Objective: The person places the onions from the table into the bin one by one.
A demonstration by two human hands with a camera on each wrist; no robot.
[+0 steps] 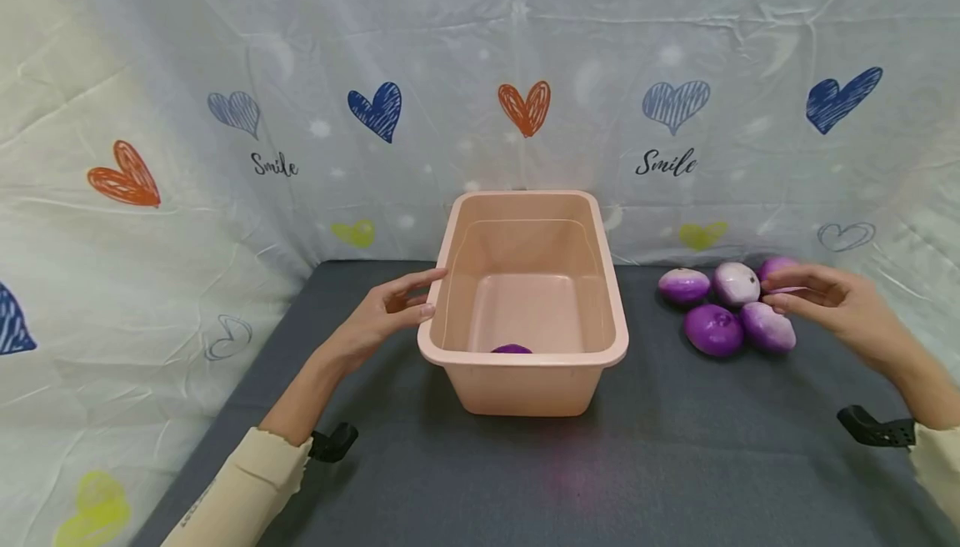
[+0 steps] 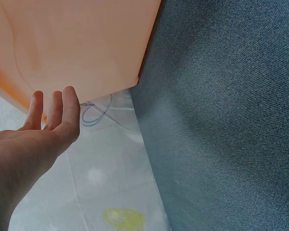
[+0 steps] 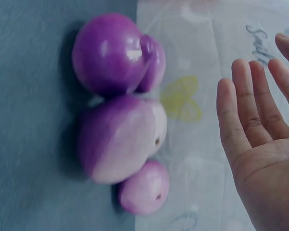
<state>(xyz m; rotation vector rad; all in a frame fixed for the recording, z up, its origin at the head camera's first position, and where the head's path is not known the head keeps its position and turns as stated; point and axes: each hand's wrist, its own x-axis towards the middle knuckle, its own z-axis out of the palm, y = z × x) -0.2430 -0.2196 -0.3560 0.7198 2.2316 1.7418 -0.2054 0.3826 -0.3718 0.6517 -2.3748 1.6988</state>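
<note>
The right hand [image 1: 832,305], fingers loosely extended and holding nothing, hovers at 3 o'clock of 5 purple onions [image 1: 723,305] clustered on the grey mat [image 1: 675,447]. The left hand [image 1: 386,313], also relaxed, touches the pink tub [image 1: 525,380] rim at 9 o'clock.

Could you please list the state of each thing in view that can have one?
Pink plastic tub: upright, open-topped, one purple onion inside.
Onion in the tub: lying on the bottom near the front wall, mostly hidden.
Onions on the table: five, clustered right of the tub, untouched.
Left hand: open, fingers against the tub's left rim.
Right hand: open, holding nothing, over the onion cluster.
</note>
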